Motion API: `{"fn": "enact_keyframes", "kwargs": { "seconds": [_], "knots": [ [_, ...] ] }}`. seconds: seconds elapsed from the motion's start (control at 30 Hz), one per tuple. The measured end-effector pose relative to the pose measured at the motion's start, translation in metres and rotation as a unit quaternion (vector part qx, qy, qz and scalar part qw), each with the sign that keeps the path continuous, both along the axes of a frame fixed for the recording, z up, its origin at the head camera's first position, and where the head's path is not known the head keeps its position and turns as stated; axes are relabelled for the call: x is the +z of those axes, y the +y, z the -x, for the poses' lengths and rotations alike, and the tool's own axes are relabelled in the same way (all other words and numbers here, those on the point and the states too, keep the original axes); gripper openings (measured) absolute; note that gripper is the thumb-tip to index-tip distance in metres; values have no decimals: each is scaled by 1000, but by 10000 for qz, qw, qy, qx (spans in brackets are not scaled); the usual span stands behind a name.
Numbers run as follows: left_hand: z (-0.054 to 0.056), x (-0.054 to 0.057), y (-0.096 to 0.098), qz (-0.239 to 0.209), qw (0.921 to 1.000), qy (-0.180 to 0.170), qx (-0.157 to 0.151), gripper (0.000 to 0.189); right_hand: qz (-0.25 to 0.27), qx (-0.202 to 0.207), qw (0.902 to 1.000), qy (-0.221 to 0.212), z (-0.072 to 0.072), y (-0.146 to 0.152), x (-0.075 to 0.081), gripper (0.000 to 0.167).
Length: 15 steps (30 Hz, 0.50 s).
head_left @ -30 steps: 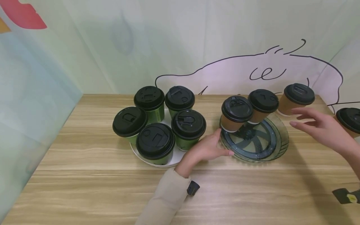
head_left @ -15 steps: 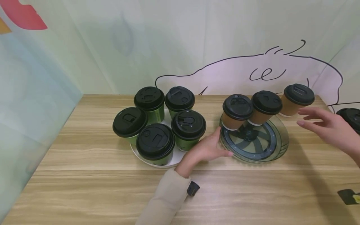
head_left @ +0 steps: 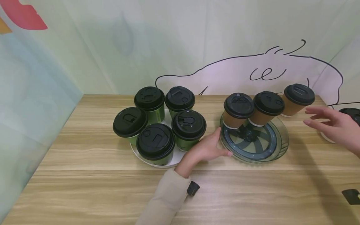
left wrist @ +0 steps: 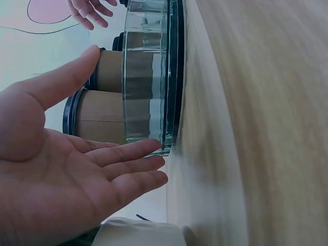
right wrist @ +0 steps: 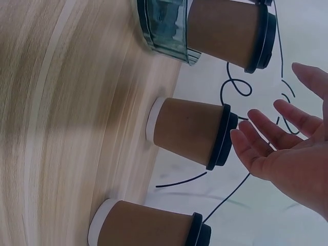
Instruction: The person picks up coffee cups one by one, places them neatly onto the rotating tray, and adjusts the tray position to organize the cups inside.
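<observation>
Bench (head_left: 112, 193): wood-grained, lower frame.
Hands (head_left: 210, 147) (head_left: 336, 127): fingers loosely spread, gripping nothing.
Clear tray (head_left: 261, 143), right of centre: careless nudge could topple its brown cups (head_left: 235, 120).

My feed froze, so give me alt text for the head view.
Left hand at the rim of a clear round tray bearing two brown cups; empty right hand raised at right, partly hiding another cup. A third brown cup stands behind the tray's right side; five green cups sit on a white plate at left.
</observation>
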<state>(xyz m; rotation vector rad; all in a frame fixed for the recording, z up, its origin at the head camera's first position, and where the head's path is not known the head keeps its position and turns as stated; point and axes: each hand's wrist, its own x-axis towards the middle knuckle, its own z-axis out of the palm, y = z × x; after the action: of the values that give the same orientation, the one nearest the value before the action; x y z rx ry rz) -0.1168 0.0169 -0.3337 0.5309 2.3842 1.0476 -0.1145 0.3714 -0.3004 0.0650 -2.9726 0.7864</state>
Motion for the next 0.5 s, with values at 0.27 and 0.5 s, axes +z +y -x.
{"fn": "enact_keyframes", "kwargs": {
  "seconds": [0.27,0.5],
  "knots": [
    [0,0,0,38,10000,-2,-15,90,-47,-113,9999,-82,-7,-6,9,56],
    [0,0,1,77,10000,2,-13,91,-50,-224,9997,119,-6,7,6,53]
  ]
}}
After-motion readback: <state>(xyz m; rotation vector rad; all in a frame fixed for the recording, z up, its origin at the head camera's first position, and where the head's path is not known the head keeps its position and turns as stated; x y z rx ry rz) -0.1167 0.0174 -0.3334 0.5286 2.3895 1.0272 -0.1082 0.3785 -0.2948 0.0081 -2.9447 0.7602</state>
